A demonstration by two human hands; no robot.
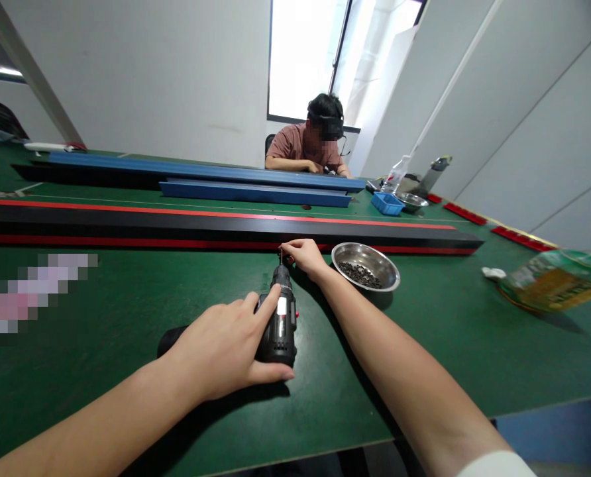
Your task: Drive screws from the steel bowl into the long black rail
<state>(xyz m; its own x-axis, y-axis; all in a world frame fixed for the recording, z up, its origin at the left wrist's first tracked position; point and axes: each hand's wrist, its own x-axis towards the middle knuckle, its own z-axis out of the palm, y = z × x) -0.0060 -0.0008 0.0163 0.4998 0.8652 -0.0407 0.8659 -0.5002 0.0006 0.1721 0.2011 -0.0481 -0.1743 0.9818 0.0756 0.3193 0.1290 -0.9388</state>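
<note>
My left hand [226, 348] is wrapped round a black cordless drill [281, 318] that lies low over the green table, its bit pointing away from me toward a long black and red rail [216, 225]. My right hand [303, 255] is pinched at the drill's bit tip, right by the rail's near edge; its fingers seem to hold a small screw, too small to be sure. A steel bowl [366, 266] of small dark screws sits just right of that hand.
Behind the black rail lie long blue rails [256, 192]. A person sits at the far side of the table. A blue bin [387, 203], another steel bowl [412, 201] and a plastic bottle [396, 175] stand far right. A bottle lying on its side [554, 278] is at the right edge.
</note>
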